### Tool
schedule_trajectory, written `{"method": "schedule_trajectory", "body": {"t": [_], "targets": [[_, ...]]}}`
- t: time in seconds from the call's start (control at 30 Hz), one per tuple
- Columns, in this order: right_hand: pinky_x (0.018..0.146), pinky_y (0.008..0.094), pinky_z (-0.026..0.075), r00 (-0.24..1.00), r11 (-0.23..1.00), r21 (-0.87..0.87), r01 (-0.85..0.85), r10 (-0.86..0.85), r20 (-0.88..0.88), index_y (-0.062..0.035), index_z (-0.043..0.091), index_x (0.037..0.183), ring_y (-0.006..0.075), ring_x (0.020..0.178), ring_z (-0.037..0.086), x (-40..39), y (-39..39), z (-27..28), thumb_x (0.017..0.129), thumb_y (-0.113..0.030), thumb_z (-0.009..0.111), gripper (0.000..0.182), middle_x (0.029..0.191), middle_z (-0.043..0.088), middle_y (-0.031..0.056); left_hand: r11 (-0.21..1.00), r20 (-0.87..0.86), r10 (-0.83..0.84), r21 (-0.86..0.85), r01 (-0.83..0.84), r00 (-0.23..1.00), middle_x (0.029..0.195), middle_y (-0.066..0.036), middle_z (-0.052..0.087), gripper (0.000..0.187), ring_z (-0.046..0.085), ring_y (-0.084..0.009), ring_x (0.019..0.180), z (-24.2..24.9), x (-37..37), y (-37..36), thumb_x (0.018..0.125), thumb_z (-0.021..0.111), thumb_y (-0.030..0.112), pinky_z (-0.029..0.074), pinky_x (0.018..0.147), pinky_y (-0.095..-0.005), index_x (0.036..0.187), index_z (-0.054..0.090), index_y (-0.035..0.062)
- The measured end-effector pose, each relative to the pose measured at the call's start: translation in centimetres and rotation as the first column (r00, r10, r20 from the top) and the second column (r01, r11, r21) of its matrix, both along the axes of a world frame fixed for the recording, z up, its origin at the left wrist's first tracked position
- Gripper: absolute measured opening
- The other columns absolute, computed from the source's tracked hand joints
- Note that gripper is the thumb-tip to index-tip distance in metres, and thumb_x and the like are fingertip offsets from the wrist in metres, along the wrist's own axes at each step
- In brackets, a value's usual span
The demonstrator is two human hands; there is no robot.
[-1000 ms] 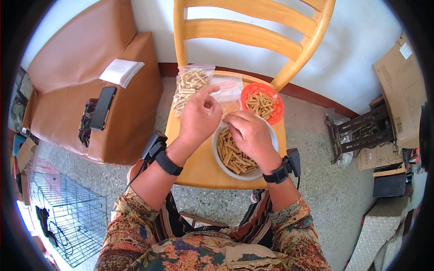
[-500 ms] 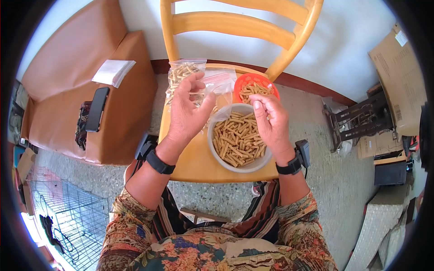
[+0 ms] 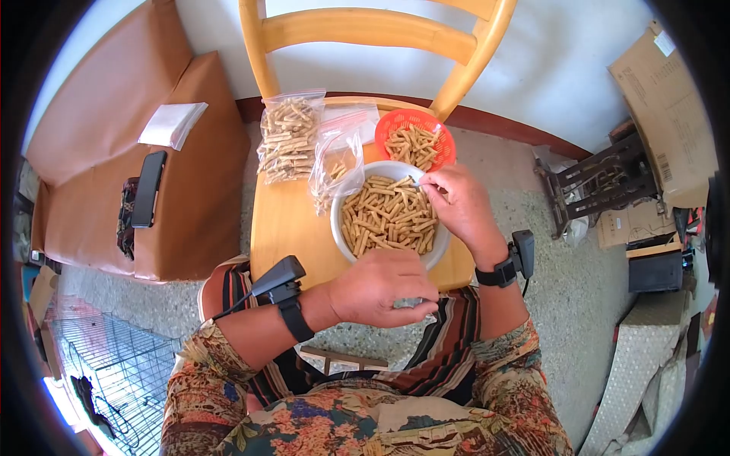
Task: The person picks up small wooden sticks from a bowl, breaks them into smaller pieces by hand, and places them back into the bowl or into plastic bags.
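A white bowl (image 3: 339, 228) full of short tan sticks sits on the wooden chair seat (image 3: 285, 228). My right hand (image 3: 464, 209) rests over the bowl's right rim, thumb and forefinger pinched on a stick at the far edge. Curled shut at the front edge of the seat, my left hand (image 3: 384, 289) is just below the bowl; a bit of clear plastic shows by its fingertips, and what it holds is hidden. A partly filled clear zip bag (image 3: 334, 163) leans by the bowl's left side. A full zip bag (image 3: 285, 137) lies behind it.
An orange basket (image 3: 414, 140) with more sticks stands behind the bowl. The chair back (image 3: 365, 30) rises beyond. A brown sofa (image 3: 91, 129) on the left holds a phone (image 3: 148, 188) and white paper (image 3: 171, 124). A wire cage (image 3: 114, 365) is lower left, cardboard (image 3: 658, 91) right.
My left hand let go of the partly filled bag and dropped to the seat's front edge. My right hand moved down onto the bowl's rim. The view shifted.
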State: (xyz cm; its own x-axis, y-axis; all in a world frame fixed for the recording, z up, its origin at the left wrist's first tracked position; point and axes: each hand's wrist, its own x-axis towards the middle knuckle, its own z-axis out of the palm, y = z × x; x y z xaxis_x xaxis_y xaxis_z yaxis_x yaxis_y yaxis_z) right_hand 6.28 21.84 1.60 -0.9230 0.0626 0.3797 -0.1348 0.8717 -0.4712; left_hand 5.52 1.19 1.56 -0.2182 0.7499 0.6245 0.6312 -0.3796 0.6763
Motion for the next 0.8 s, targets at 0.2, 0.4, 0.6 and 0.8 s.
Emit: {"method": "schedule_trajectory", "body": {"t": [0.2,0.4,0.6,0.8], "targets": [[0.069,0.0412,0.049,0.993,0.997,0.075,0.004,-0.013,0.121,-0.0057,0.066,0.082,0.0313,0.079,0.060,0.2,-0.4,-0.5,0.082,-0.020,0.065,0.014,0.079,0.061,0.0122,1.000,0.104,0.011,-0.023,-0.008,0.995,0.072,-0.004,0.062,0.009,0.059,-0.0240,0.066,-1.3,0.2,0.5,0.074,0.073,0.007,0.047,0.059,-0.0347,0.081,0.066,0.0090],[0.065,0.0380,0.048,0.967,0.978,0.202,-0.042,-0.012,0.256,-0.0061,0.066,0.090,0.0293,0.074,0.060,-0.5,-1.4,-1.1,0.077,-0.021,0.070,0.020,0.078,0.061,0.0116,0.996,0.130,0.033,-0.091,-0.021,0.991,0.071,-0.005,0.061,0.008,0.060,-0.0239,0.066,-1.7,0.1,0.4,0.076,0.072,0.006,0.047,0.060,-0.0350,0.081,0.066,0.0090],[0.060,0.0263,0.047,0.988,0.956,-0.293,0.026,0.021,0.154,-0.0033,0.065,0.090,0.0120,0.066,0.059,-0.7,-0.7,-2.1,0.082,-0.013,0.072,0.015,0.075,0.062,0.0029,0.998,0.246,0.044,-0.052,-0.033,0.968,0.071,-0.007,0.061,0.006,0.060,-0.0237,0.066,-2.1,-0.5,0.2,0.078,0.071,0.006,0.046,0.060,-0.0334,0.082,0.066,0.0068],[0.058,0.0213,0.044,0.885,0.783,-0.621,0.038,0.263,0.385,0.0013,0.063,0.089,0.0032,0.066,0.052,0.8,-0.3,0.4,0.084,-0.010,0.070,0.014,0.071,0.059,-0.0021,0.994,0.418,0.111,-0.059,-0.095,0.902,0.076,-0.002,0.062,0.006,0.059,-0.0142,0.069,-1.9,-1.6,-0.2,0.087,0.064,0.006,0.047,0.064,-0.0282,0.092,0.065,0.0040]]}}
